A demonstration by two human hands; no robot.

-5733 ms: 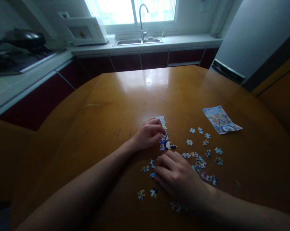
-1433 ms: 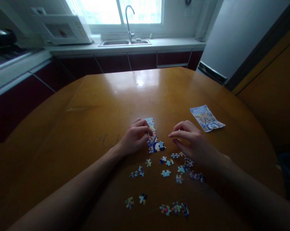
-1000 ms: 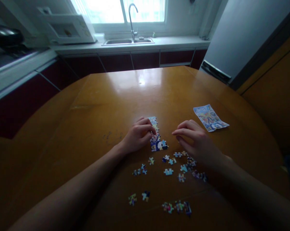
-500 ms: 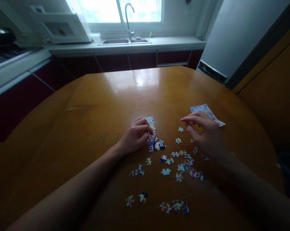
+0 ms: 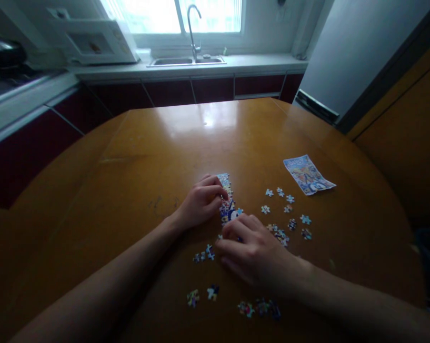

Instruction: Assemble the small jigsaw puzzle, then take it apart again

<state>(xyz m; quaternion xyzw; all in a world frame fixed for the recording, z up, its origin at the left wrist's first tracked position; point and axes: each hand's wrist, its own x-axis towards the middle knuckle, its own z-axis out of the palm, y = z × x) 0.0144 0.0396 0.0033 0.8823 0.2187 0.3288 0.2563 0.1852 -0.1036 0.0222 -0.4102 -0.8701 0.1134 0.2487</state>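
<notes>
A narrow strip of joined jigsaw pieces [image 5: 226, 196] lies on the brown table [image 5: 157, 143]. My left hand [image 5: 200, 205] rests against the strip's left edge with its fingers curled on it. My right hand [image 5: 252, 250] lies palm down just below the strip, fingers bent over loose pieces near the strip's lower end. I cannot see what is under them. Several loose pieces [image 5: 286, 212] are scattered to the right, and more loose pieces [image 5: 207, 293] lie near the front.
A printed picture sheet [image 5: 307, 174] lies at the right of the table. Beyond the table runs a counter with a sink and tap [image 5: 191, 45] under a bright window, a microwave [image 5: 93, 40] to its left and a grey fridge [image 5: 346, 52] on the right.
My right hand has come back from near the picture sheet to the pieces just below the strip. My left hand has stayed on the strip.
</notes>
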